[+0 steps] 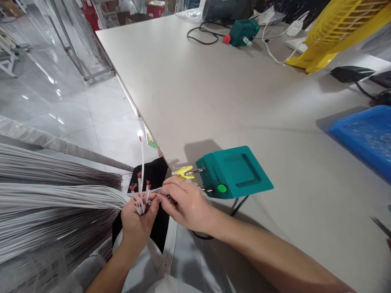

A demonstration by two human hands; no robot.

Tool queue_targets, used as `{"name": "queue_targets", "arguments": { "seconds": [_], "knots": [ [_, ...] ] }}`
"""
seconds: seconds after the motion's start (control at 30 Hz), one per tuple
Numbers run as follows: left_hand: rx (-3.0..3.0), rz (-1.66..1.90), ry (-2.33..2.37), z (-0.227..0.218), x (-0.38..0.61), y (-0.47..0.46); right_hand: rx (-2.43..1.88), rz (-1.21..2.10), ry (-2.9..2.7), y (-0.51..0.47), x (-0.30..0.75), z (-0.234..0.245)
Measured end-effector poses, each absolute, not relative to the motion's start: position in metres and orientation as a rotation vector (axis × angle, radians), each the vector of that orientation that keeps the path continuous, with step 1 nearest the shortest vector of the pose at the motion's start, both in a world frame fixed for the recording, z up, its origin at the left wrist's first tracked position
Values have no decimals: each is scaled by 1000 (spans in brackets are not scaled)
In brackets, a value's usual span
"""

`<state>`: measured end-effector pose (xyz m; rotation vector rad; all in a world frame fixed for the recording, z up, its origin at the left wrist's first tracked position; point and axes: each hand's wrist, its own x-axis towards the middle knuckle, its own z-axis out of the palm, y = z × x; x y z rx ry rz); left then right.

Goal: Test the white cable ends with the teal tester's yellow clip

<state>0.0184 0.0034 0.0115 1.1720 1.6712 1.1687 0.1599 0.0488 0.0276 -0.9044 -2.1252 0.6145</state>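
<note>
My left hand (137, 217) is closed around a bunch of white cables (141, 205) whose ends show reddish-brown wire tips. One cable of the bunch sticks up well above the others. Close beside it, my right hand (183, 199) pinches with thumb and forefinger near the left fingertips; what lies in the pinch is too small to make out. Just past the right hand, a yellow clip (183, 172) is attached to the metal post of a green device (235, 173) with a round green button and a shallow tray.
Long bundles of white cable (61, 197) lie at my left. On the table (214, 89) are a second green device (244, 31), a yellow plastic frame (330, 36), a blue tray (366, 122) and a dark tool at the right edge. A metal rack (69, 49) stands on the floor beyond.
</note>
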Motion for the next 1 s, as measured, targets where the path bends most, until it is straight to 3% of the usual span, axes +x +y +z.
{"name": "queue_targets", "arguments": {
  "seconds": [0.2, 0.53, 0.7, 0.8, 1.0],
  "knots": [
    [1256, 1083, 1682, 18, 14, 2, -1031, 728, -1892, 59, 165, 28],
    [1316, 993, 1388, 19, 1, 3, -820, 1304, -1891, 56, 164, 32],
    [1080, 985, 1355, 11, -5, 0, -870, 1392, -1753, 56, 156, 26],
    [944, 1034, 1375, 6, -4, -1, -931, 1263, -1763, 51, 153, 23],
    [884, 1086, 1422, 7, 6, 1, -1108, 680, -2251, 44, 156, 19]
  ]
}}
